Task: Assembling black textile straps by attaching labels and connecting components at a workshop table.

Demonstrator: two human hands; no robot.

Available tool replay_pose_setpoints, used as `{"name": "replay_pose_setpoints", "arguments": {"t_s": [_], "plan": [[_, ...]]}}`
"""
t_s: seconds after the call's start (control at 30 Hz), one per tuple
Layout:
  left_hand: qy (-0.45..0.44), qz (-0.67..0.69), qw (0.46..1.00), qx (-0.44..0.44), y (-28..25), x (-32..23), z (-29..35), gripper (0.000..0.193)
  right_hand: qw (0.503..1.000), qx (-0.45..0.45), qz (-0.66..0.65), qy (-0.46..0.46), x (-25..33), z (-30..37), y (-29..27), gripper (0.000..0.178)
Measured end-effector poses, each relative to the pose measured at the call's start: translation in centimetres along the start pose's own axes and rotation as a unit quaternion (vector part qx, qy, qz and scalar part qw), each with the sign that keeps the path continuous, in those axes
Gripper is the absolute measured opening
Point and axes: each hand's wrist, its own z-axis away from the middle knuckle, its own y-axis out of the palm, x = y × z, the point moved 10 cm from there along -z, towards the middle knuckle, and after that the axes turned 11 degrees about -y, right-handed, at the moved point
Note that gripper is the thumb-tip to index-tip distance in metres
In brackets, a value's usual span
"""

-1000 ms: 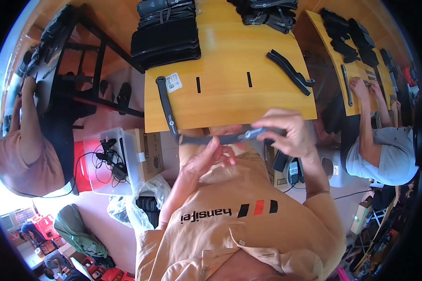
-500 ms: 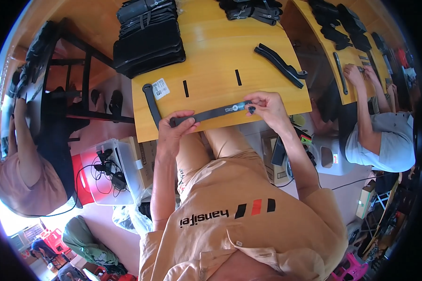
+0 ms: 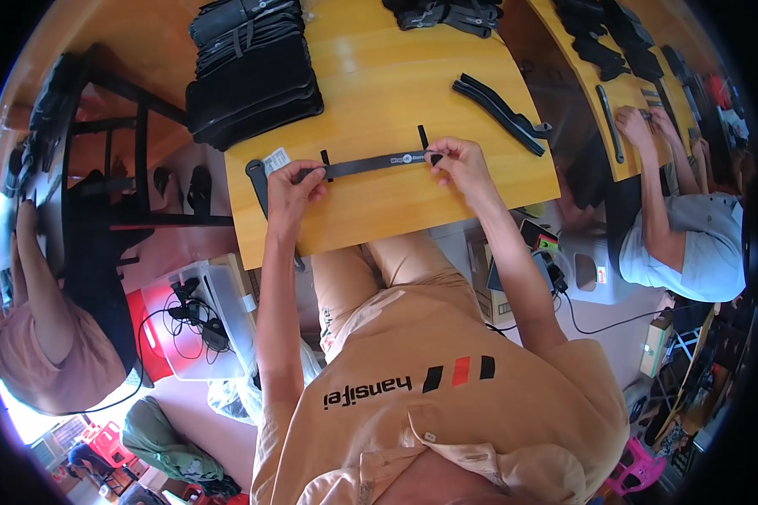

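Observation:
A dark grey strap (image 3: 364, 165) with light printing near its right end is stretched almost level over the wooden table (image 3: 370, 210). My left hand (image 3: 291, 192) pinches its left end, and my right hand (image 3: 461, 170) pinches the other. Two short black strips (image 3: 423, 136) on the tabletop sit just beyond the strap, close to its ends and partly covered. Beside my left hand lies another dark strap (image 3: 257, 181) with a looped end, next to a white label (image 3: 275, 158) that the hand partly hides.
At the far left stands a stack of black flat pieces (image 3: 257, 105). Long black strips (image 3: 501, 116) lie at the table's right, and a dark bundle (image 3: 446, 17) is at the back. Co-workers' arms (image 3: 653, 168) show at both sides. A clear bin (image 3: 219, 303) holds cables.
Both hands have moved forward over the table with the strap, up to the two black strips. The strap now hangs straighter and more level between them.

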Motion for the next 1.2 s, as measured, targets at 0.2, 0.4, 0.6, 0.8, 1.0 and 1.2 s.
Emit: {"name": "replay_pose_setpoints", "arguments": {"t_s": [0.2, 0.4, 0.6, 0.8, 1.0, 1.2], "plan": [[0.036, -0.065, 0.997, -0.033, 0.2, -0.8, -3.1, 0.01, 0.999, -0.001, 0.031, -0.028, -0.7, -3.2, -0.4, 0.013], [0.055, -0.155, 0.979, -0.119, 0.2, -1.3, -4.5, 0.015, 0.99, -0.062, 0.107, -0.066, -1.2, -6.2, -1.7, 0.017], [0.056, -0.171, 0.972, -0.148, -0.5, -0.9, -5.4, 0.019, 0.989, -0.09, 0.111, -0.049, -1.5, -6.3, -1.9, 0.015], [0.016, -0.114, 0.988, -0.105, -0.6, -0.1, -5.9, 0.015, 0.987, -0.103, 0.113, -0.036, -1.6, -6.2, -2.0, 0.011], [0.02, -0.131, 0.984, -0.119, -0.5, -0.7, -5.4, 0.013, 0.983, -0.113, 0.143, -0.028, -1.7, -6.2, -2.0, 0.006], [0.062, -0.2, 0.961, -0.179, -0.8, -1.2, -5.2, 0.015, 0.969, -0.127, 0.203, -0.059, -1.9, -6.6, -2.2, 0.004]]}}
